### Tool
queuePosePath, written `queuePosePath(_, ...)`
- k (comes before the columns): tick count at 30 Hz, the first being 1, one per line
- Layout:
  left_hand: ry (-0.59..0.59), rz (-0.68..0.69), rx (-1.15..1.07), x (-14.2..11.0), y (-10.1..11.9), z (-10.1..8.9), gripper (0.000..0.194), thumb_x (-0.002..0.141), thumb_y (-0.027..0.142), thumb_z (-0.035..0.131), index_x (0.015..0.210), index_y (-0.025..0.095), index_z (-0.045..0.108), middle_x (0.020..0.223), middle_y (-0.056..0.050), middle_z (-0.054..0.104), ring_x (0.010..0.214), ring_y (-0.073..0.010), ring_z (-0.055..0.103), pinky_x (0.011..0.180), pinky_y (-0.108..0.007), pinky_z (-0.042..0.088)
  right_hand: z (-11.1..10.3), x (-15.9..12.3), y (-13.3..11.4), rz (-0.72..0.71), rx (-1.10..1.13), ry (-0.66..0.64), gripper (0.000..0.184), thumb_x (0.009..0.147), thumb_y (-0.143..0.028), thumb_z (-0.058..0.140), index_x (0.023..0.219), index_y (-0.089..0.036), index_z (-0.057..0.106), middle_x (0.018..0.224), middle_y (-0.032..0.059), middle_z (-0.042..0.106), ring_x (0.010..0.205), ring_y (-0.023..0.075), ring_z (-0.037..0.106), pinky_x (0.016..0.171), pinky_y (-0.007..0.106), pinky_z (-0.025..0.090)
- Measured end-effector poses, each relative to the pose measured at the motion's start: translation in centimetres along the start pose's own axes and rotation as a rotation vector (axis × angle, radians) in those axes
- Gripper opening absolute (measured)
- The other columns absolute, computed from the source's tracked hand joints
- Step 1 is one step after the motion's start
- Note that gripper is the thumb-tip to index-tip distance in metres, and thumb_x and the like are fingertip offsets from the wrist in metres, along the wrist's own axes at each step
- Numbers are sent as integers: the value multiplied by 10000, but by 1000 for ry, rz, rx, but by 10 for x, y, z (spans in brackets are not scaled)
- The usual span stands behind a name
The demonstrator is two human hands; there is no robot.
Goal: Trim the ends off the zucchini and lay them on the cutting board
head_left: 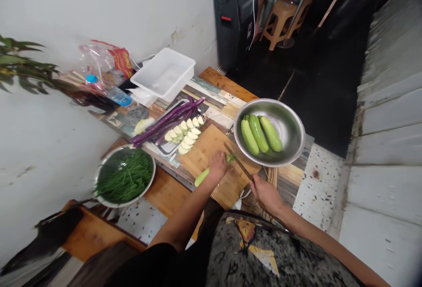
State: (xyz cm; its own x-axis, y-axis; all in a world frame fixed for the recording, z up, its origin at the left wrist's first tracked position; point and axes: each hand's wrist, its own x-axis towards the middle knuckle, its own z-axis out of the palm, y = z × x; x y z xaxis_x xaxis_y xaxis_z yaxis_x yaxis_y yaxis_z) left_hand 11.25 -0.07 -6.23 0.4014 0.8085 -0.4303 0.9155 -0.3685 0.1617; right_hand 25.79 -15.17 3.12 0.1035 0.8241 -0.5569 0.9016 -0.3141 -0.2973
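My left hand [218,166] is closed over a green zucchini [201,177] lying on the wooden cutting board [204,148]. One end of the zucchini shows past the fingers, close to the blade. In my right hand [266,194] is the handle of a knife [238,161], its blade pointing away from me over the board beside the zucchini's end. Zucchini slices [187,139] lie in rows at the board's far left edge and on skewers or a tray there. A steel bowl [296,146] holding several whole zucchinis [259,133] stands to the right of the board.
Long purple eggplants [165,122] lie on a metal tray [166,147] left of the board. Farther back are a white plastic container [165,71] and a water bottle [120,97]. A bowl [150,181] of green chives [127,179] stands lower left. Stools [280,19] stand beyond.
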Motion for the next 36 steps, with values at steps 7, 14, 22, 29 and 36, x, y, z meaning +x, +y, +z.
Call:
queuePosePath(7,-23,-140,-34,8,11,0,580,787,426,815,1207,143,532,1237,-162,614,1177,-280,576,976,-353,411,1,5,1,-21,-46,-28,301,1066,-256,294,1195,-145,543,1144,131,705,973,242,709,747,299,475)
queuePosePath(14,-21,-157,-21,8,11,0,545,809,434,793,1211,146,561,1234,-175,623,1178,-287,578,964,-358,417,3,7,4,-33,-4,-44,294,1059,-243,316,1226,-144,536,1178,135,699,1012,243,700,780,308,472)
queuePosePath(22,-14,-165,-14,14,11,6,595,768,429,828,1209,121,574,1220,-189,635,1167,-306,594,964,-365,434,4,12,7,-32,10,-43,262,1053,-232,326,1158,-150,551,1124,128,716,975,228,703,760,294,445)
queuePosePath(29,-32,-163,-13,19,9,11,635,735,438,852,1214,126,574,1228,-194,617,1183,-320,579,963,-380,429,11,13,11,-26,25,-4,242,1045,-236,337,1120,-156,553,1084,116,728,962,225,703,732,285,423)
queuePosePath(36,-43,-152,-12,15,11,7,660,759,421,836,1258,93,553,1244,-213,613,1197,-323,572,985,-377,425,11,13,13,-38,1,-16,245,1041,-227,325,1112,-150,546,1044,121,734,935,226,712,724,287,425)
